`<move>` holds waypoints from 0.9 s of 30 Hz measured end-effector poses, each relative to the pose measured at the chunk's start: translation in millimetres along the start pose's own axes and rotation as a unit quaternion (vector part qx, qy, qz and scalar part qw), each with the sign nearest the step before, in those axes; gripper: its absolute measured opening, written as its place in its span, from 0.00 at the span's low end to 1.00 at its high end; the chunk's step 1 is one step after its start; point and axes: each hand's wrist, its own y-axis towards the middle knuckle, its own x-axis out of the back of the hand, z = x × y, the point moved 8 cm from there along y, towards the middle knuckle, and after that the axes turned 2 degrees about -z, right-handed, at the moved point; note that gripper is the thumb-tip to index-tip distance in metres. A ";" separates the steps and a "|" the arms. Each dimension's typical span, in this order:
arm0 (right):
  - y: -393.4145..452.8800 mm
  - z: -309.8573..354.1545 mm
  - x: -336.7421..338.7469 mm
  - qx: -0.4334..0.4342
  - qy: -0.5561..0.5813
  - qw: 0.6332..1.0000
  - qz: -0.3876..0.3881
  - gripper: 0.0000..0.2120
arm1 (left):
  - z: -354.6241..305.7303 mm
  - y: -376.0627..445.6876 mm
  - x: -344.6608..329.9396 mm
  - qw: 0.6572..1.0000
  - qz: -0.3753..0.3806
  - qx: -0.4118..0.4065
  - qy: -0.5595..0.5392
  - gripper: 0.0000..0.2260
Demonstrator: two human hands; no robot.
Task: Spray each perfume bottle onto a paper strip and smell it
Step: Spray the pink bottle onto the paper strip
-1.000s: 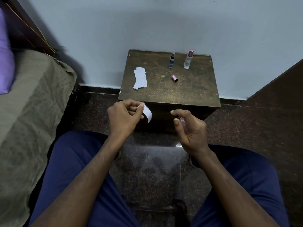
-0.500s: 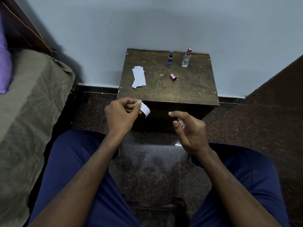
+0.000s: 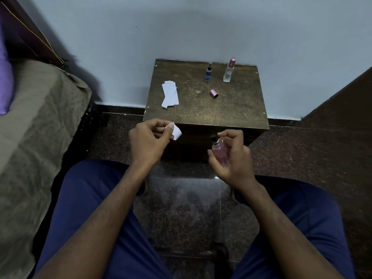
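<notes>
**Pink bottle, spray step: index finger lifted off nozzle**

Dark wooden side table (image 3: pixel 231 109) stood against a pale blue wall, with a bed at the person's left. On the table: a small stack of spare paper strips (image 3: pixel 169 94) toward its left side, a blue bottle (image 3: pixel 208 72) and a clear bottle with pink cap (image 3: pixel 228 71) upright near the back edge, and a loose pink cap (image 3: pixel 214 93) lying on its side in front of them.

Left hand (image 3: pixel 150 140) pinched a white paper strip (image 3: pixel 176 132) between thumb and fingers, strip end pointing toward the other hand. Right hand (image 3: pixel 231 156) gripped a pink perfume bottle (image 3: pixel 220 151), fingers curled round its body, black nozzle aimed roughly at the strip.

Change noted: half a second earlier the right index finger lay over the nozzle and hid the bottle; it was now raised, exposing nozzle and glass. Strip position was nearly unchanged.

Judgement: a press had probably just finished, so smelling this strip came next. Two bottles remained on the table.
</notes>
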 end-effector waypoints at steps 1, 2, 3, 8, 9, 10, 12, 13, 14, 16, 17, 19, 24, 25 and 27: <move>0.7 -3.7 -1.1 -0.021 0.017 1.000 -0.002 0.23 | -0.2 -0.3 -0.3 1.000 0.002 0.000 0.004 0.04; 1.3 -6.6 -2.4 -0.035 0.036 0.999 -0.002 0.21 | -0.5 -0.7 -0.7 1.000 0.003 -0.001 0.008 0.04; 2.0 -7.7 -3.6 -0.044 0.058 0.997 -0.002 0.19 | -0.9 -1.1 -1.6 1.000 0.005 -0.001 0.009 0.05; 9.5 -8.6 -1.9 -0.052 0.059 0.997 -0.017 0.12 | -5.0 -1.2 -10.5 1.000 0.026 -0.014 0.003 0.06; 11.4 -8.9 -0.5 -0.052 0.042 0.997 -0.029 0.12 | -5.6 -0.7 -11.8 0.999 0.030 -0.018 0.002 0.06; 13.3 -8.3 0.6 -0.054 0.030 0.997 -0.039 0.13 | -6.6 -0.5 -12.8 0.999 0.033 -0.022 0.002 0.07; 17.1 -8.6 1.3 -0.064 0.017 0.997 -0.048 0.13 | -6.2 1.7 -14.6 0.999 0.041 -0.027 0.000 0.06; 18.7 -8.3 2.1 -0.070 0.014 0.996 -0.051 0.13 | -5.2 3.2 -15.7 0.999 0.045 -0.027 -0.003 0.06; 20.5 -9.5 3.1 -0.074 0.012 0.996 -0.055 0.13 | -4.0 5.6 -16.7 0.998 0.049 -0.027 -0.006 0.06; 25.8 -11.4 3.8 -0.079 0.016 0.995 -0.060 0.14 | -1.3 11.8 -19.3 0.998 0.055 -0.026 -0.013 0.05; 29.2 -13.1 3.2 -0.083 0.020 0.995 -0.061 0.14 | 0.1 15.4 -21.6 0.998 0.061 -0.023 -0.017 0.05; 37.6 -17.1 2.9 -0.087 0.022 0.994 -0.069 0.14 | 3.1 23.1 -27.5 0.997 0.073 -0.013 -0.028 0.05; 65.0 -35.6 0.2 -0.110 0.003 0.991 -0.083 0.15 | 3.9 42.4 -48.6 0.993 0.107 -0.014 -0.041 0.05; 71.6 -39.4 -3.0 -0.111 -0.004 0.991 -0.078 0.16 | 5.8 45.7 -52.8 0.993 0.110 -0.010 -0.044 0.05; 88.9 -47.7 -9.6 -0.107 -0.014 0.992 -0.070 0.18 | 9.9 52.3 -61.3 0.992 0.119 -0.003 -0.044 0.05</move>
